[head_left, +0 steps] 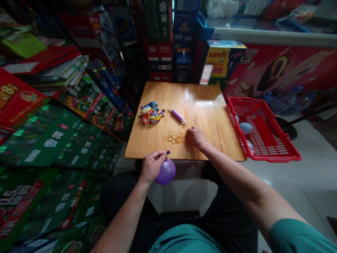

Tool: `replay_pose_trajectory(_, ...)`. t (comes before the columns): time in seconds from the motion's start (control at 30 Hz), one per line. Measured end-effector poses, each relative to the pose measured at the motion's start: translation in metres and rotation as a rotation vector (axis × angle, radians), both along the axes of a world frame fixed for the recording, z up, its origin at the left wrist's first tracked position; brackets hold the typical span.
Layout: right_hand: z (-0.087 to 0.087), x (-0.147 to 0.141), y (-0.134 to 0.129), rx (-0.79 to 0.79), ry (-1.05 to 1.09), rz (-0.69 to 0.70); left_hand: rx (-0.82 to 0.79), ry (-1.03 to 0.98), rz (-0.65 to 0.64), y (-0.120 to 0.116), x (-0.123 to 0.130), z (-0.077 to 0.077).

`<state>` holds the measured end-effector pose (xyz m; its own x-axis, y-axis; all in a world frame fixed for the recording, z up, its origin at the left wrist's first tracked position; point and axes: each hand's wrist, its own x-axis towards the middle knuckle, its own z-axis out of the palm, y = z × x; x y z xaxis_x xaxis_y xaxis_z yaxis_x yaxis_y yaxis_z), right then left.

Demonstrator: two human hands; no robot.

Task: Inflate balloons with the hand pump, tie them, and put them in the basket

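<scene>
A purple inflated balloon (166,172) hangs below the table's front edge, its neck pinched between the thumb and fingers of my left hand (152,166). My right hand (196,137) rests at the right end of a loose pile of yellow rubber bands (178,139), its fingers bent together on the tabletop. Whether a band is between those fingertips is too small to make out. Just beyond the bands lies a purple hand pump (177,115) with a white nozzle. Several uninflated balloons (152,113) in mixed colours are heaped at the table's left side.
The wooden table (210,116) stands in front of me. A red plastic basket (285,140) on its right holds pale balloons (246,128). Stacked green cartons (52,137) crowd the left, and more boxes (161,59) stand behind the table beside a freezer (268,35).
</scene>
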<state>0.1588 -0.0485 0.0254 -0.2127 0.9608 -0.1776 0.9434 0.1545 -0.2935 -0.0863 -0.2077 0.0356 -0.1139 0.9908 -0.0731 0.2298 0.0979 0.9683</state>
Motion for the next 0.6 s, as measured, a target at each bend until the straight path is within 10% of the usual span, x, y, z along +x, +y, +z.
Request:
replay_pose_trajectory(0.33,0.016,-0.018,-0.013,-0.070,0.384,-0.127,-0.015,-0.223,0.100,-0.002,0.008,0.009)
replay_pose_trajectory(0.6,0.057,-0.035,-0.106,-0.435,1.013,-0.111,0.049,-0.332,-0.015,-0.020,0.022,0.039)
